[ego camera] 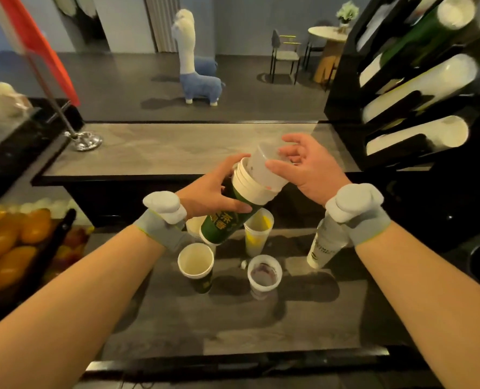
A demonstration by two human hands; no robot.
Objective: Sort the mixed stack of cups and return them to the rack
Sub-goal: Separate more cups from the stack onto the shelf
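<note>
Clearly the sorting is sitting partway: the rack (418, 88) is already holding rows, while several cups are standing loose on the counter (233, 327) below the fingers. The left hand (208, 192) is wrapping closed around the mixed stack (233, 211). The right hand (306, 167) is pinching the clear cup (264, 167) at its top, remaining fingers spreading apart.

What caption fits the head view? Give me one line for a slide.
Left hand grips the mixed cup stack while right hand pulls a clear cup free above the counter.
</note>
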